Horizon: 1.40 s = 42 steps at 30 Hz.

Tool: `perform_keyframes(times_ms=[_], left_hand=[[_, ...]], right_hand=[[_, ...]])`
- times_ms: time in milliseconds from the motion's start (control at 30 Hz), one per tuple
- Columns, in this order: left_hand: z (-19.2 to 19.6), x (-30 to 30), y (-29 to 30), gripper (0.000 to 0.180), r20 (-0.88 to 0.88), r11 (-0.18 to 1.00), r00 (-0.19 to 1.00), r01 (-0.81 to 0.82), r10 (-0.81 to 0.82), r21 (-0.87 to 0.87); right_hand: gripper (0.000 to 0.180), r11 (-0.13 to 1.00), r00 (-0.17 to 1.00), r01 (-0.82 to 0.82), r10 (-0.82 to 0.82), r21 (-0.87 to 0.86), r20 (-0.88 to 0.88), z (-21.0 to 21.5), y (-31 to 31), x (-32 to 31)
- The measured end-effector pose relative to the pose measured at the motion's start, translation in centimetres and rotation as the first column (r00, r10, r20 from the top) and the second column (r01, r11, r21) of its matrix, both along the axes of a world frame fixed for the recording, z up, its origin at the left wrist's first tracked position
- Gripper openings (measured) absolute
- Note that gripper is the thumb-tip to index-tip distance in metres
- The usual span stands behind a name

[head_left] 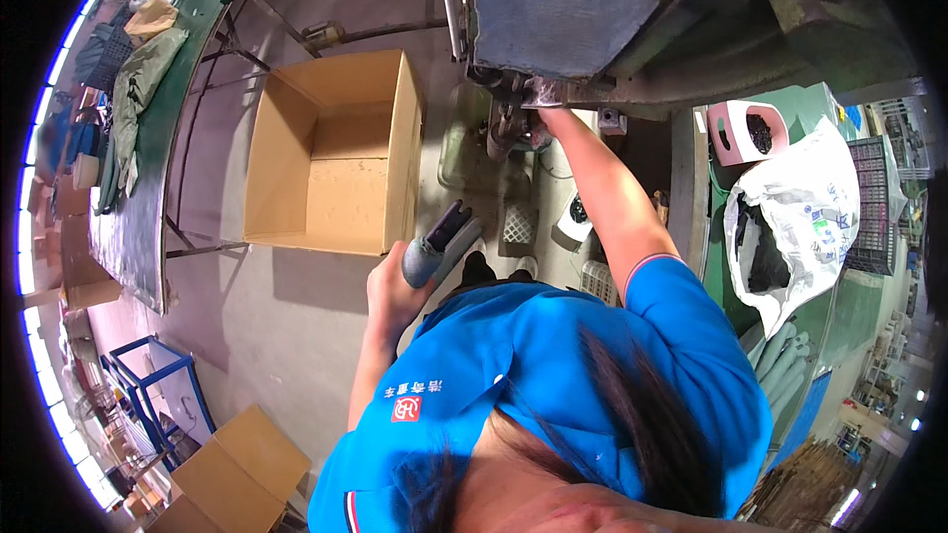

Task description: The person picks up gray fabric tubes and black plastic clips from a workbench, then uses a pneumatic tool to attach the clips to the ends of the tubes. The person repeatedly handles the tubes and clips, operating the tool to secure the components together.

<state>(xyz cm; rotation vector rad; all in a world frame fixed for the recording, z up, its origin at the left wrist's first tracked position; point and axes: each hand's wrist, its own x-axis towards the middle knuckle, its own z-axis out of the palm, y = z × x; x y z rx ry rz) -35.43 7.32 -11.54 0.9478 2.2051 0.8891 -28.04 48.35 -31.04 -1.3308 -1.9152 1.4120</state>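
Observation:
My left hand (391,286) is closed around a grey, rounded, elongated part (425,259) with a dark slotted end, held in front of my body. Its exact kind does not show. Farther ahead, my right arm stretches up to a machine (558,10) with a worn blue-grey panel. At the machine's lower edge is my right hand (544,96), next to a metal fitting (506,128). Glare and the machine hide its fingers, so whatever it touches or holds is unclear.
An open cardboard box (351,192) stands to the left, beside a green-topped table (148,197). On the right-hand bench are a pink container (729,118) with small black pieces, a white sack (805,197) of dark parts, a black crate (869,207) and several grey parts (785,365).

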Motion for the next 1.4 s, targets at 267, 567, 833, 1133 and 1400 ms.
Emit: perform_keyframes(times_ms=[267, 567, 833, 1133, 1400], left_hand=[[0.1, 0.4, -0.1, 0.028, -0.010, 0.998, 1.000, -0.012, 0.011, -0.057], [-0.4, 0.9, 0.2, 0.021, -0.048, 0.999, 0.998, 0.040, -0.042, -0.033], [-0.2, 1.0, -0.3, 0.022, -0.029, 0.998, 0.998, 0.046, -0.047, -0.036], [0.2, 0.9, -0.6, 0.023, -0.033, 0.999, 0.999, 0.038, -0.037, 0.037], [-0.2, 0.7, -0.6, 0.024, -0.055, 0.996, 0.995, 0.083, -0.081, 0.030]], right_hand=[[0.039, 0.997, 0.996, -0.071, 0.072, -0.016, 0.062, 0.9, 0.5, 2.7], [0.045, 0.717, 0.993, -0.079, -0.003, 0.693, 0.116, -3.1, 3.6, 2.9], [0.040, 0.778, 0.825, -0.336, -0.030, 0.532, 0.565, -1.0, -3.3, 1.4], [0.045, 0.971, 0.971, -0.066, 0.008, 0.231, 0.240, -0.4, -0.1, 3.1], [0.019, 0.622, 0.985, -0.140, 0.010, 0.771, 0.171, 0.8, 0.9, 5.9]])
